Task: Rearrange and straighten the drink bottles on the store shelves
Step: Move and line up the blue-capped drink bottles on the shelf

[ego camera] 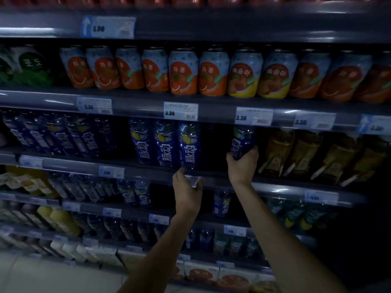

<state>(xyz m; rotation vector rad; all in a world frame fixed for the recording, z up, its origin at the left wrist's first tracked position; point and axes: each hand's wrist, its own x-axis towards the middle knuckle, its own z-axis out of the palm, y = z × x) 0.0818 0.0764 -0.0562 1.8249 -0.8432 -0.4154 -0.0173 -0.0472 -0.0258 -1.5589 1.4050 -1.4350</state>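
- Blue-labelled bottle (243,142) sits in my right hand (243,168), fingers wrapped round its lower body from below, just left of the amber drink bottles (279,151) on the third shelf down.
- I read that low grip as a way to carry the weight and steer the base onto the shelf edge (211,176); the bottle leans slightly, so I judge it is not yet seated.
- My left hand (187,187) is loosely curled and holds nothing; its fingertips are at the foot of the nearest bottle in a row of three blue bottles (165,142), with a clear price holder just under the palm. I cannot tell whether it actually touches the bottle.
- Between that row of three and the held bottle there is a dark gap in the facing, which I take to be the slot being filled.
- Counted on this shelf: three upright blue bottles in the middle group, one in hand, about five more blue ones leaning at far left, and roughly four amber bottles at right.
- Above, a shelf of cans (184,72): around eleven orange-and-blue ones, two of them with yellow bases, though the ends blur.
- Lower shelves are too dim to count.
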